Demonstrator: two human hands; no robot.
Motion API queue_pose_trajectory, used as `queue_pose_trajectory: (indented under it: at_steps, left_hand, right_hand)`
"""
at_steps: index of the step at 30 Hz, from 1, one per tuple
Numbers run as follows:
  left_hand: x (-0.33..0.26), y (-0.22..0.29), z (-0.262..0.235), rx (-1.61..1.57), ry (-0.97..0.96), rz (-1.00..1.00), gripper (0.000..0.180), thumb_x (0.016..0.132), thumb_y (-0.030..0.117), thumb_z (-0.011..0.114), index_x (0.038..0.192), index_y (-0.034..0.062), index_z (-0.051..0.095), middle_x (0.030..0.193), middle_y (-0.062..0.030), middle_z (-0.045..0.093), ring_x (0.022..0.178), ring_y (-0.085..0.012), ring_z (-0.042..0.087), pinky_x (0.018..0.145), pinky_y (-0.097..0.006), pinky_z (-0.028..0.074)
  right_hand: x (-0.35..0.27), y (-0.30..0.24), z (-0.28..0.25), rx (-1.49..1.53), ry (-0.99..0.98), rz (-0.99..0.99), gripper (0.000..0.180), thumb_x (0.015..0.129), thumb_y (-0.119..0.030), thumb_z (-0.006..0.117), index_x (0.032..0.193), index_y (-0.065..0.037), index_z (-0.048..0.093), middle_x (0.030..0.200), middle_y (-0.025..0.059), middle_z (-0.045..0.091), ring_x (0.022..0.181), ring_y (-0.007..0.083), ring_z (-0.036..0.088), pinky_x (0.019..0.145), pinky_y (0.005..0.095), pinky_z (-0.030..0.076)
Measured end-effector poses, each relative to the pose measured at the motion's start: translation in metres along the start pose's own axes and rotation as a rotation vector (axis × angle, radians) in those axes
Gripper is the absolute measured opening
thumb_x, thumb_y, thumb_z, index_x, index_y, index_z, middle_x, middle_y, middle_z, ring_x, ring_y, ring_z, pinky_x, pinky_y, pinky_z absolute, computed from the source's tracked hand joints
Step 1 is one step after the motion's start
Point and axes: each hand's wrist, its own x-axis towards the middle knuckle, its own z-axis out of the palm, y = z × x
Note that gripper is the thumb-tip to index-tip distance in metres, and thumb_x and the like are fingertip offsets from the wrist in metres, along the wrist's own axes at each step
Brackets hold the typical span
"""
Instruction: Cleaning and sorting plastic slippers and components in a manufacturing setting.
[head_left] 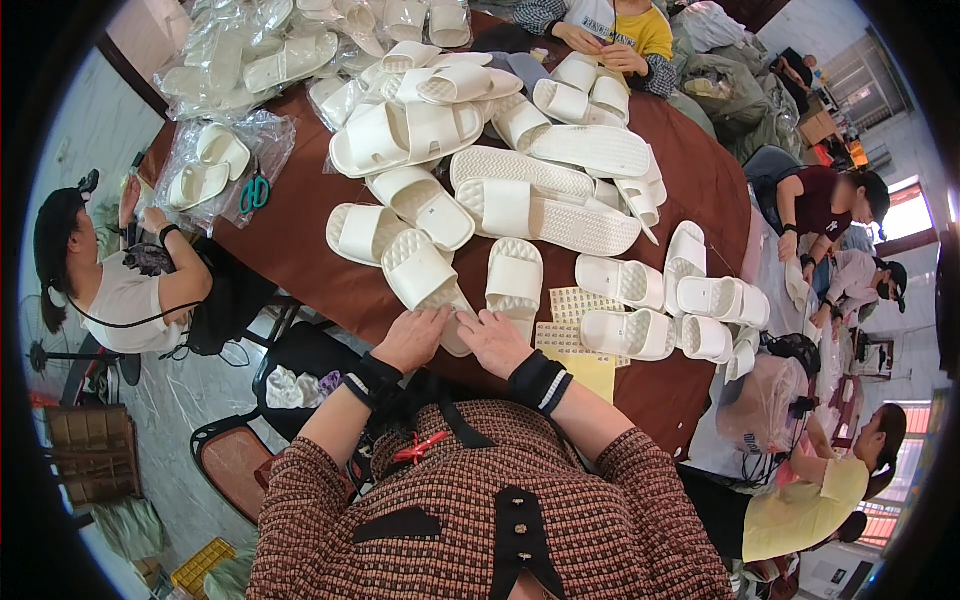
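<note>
At the table's near edge, a white slipper (418, 268) with a quilted strap lies with its heel toward me. My left hand (413, 338) is at the left side of that heel, fingers bent and closed on it. From the other side my right hand (493, 342) has its bent fingertips on the same heel; the thumbs are mostly hidden. Another white slipper (515, 270) lies just beyond my right hand, its heel partly covered by the hand. Sheets of small printed stickers (572, 335) lie to the right, with a yellow sheet (583, 376) at the edge.
White slippers (550, 180) are heaped across the brown tablecloth (290, 240); several more lie at right (690, 290). Bagged slippers (250, 60) and teal-handled scissors (255, 193) are at far left. People sit left, opposite and right. A chair (235, 460) stands at my left.
</note>
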Motion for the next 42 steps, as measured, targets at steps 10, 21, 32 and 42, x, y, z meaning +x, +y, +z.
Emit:
queue_pose_trajectory:
  at_steps: [10,21,32,42]
  left_hand:
    - [-0.002,0.002,-0.004,0.04,-0.049,0.041,0.054,0.073,0.006,0.057,0.126,0.0047,0.044,0.091,-0.0138,0.058,0.082,-0.03,0.06,0.073,-0.039,0.047]
    - [-0.005,0.002,-0.005,0.079,0.004,0.114,0.051,0.075,0.006,0.052,0.125,0.0034,0.045,0.091,-0.012,0.055,0.08,-0.0276,0.057,0.072,-0.036,0.045]
    - [-0.001,0.002,0.0,0.047,-0.029,0.045,0.051,0.076,0.007,0.052,0.126,0.0047,0.044,0.09,-0.0126,0.056,0.079,-0.029,0.058,0.07,-0.039,0.046]
    - [-0.002,0.002,-0.001,0.027,-0.029,0.015,0.047,0.077,0.007,0.051,0.124,0.0049,0.047,0.089,-0.0132,0.056,0.079,-0.0293,0.059,0.069,-0.04,0.047]
  right_hand:
    - [0.0,-0.001,0.004,-0.013,0.072,-0.006,0.016,0.075,-0.011,0.05,0.09,-0.006,0.054,0.111,0.0084,0.055,0.087,0.0235,0.05,0.076,0.0347,0.041]
    - [-0.001,-0.001,0.001,0.025,-0.01,0.031,0.019,0.076,-0.009,0.05,0.095,-0.005,0.054,0.123,0.0093,0.052,0.09,0.0236,0.05,0.079,0.0359,0.042]
    - [0.001,0.001,0.001,0.048,0.008,0.028,0.019,0.076,-0.01,0.049,0.094,-0.005,0.054,0.12,0.0086,0.053,0.088,0.0233,0.05,0.079,0.0356,0.041]
    - [0.005,0.005,0.0,0.09,0.044,0.03,0.024,0.077,-0.009,0.05,0.1,-0.006,0.053,0.121,0.0069,0.051,0.088,0.0233,0.05,0.079,0.0349,0.042]
